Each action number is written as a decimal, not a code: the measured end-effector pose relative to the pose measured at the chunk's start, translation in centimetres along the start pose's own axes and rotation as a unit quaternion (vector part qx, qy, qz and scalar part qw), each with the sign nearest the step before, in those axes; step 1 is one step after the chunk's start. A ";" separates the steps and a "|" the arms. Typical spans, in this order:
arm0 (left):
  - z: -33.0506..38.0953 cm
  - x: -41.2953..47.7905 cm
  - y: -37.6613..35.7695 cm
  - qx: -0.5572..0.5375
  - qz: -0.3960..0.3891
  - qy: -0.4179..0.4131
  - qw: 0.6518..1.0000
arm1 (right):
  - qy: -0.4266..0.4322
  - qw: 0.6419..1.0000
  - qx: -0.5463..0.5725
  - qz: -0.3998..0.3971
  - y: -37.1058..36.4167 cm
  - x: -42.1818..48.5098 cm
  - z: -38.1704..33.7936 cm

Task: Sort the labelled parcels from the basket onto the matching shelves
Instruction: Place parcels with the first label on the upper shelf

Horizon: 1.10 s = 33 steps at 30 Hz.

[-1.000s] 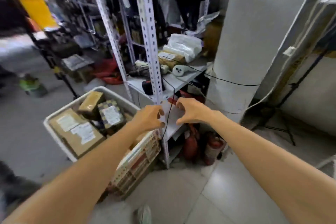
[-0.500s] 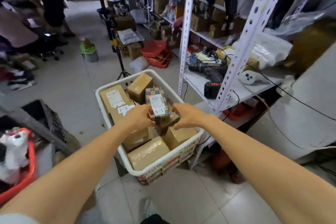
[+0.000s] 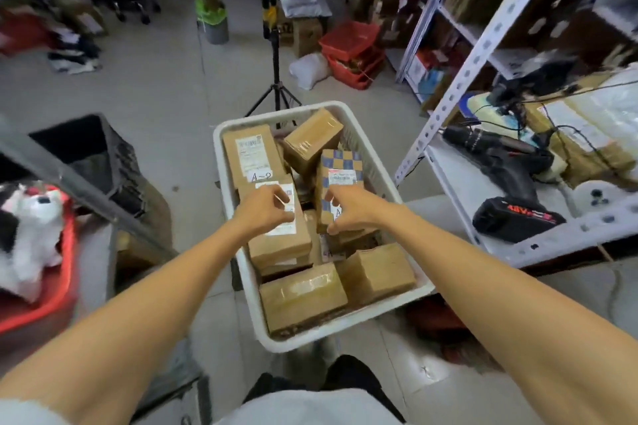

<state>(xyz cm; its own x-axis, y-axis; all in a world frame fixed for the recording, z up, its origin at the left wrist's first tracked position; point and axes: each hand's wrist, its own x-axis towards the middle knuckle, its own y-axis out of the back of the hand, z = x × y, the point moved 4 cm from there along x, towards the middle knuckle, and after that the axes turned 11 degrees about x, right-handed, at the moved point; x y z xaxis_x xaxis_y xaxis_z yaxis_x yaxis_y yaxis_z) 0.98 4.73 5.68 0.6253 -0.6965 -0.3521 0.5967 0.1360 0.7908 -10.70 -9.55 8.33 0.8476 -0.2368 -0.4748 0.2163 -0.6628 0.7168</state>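
- The white basket stands on the floor just ahead of the person, beside the front post of a white metal shelf unit.
- Both arms reach down into the middle of the basket.
- The right hand has its fingers curled round the lower end of a chequered parcel. The thumb is on the parcel's left side, and the parcel stands nearly upright by the basket's right wall (its white label is partly hidden by the hand).
- The left hand lies on top of a labelled brown parcel near the left wall, fingers bent over the label. Whether it grips the parcel or only rests there, I cannot tell.
- A flat parcel lies in the far left corner with a handwritten mark on its label that looks like "A-2".
- A tilted box leans at the far edge, touching the top of the chequered parcel.
- Along the near edge sit a taped box and, just beside it at the near right corner, a plain box.
- On the lower board of the shelf unit lie a black drill and a black battery pack, with cables above them.
- A tripod stands just beyond the basket's far edge, and red crates sit on the floor to its right.
- At the left edge of view a red tub holds a black-and-white plush toy.
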 end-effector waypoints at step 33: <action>-7.3 4.8 -12.1 -0.345 -0.008 0.263 0.901 | -0.106 0.935 0.326 -0.091 -9.7 13.8 6.6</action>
<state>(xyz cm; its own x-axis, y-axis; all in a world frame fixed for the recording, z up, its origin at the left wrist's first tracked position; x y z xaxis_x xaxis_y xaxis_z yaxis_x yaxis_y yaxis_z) 0.41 4.93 -9.28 0.6572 -0.2977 -0.6924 0.6653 0.6609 0.3473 -4.26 -11.11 -8.51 0.6953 -0.1685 -0.6987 -0.0535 -0.9816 0.1834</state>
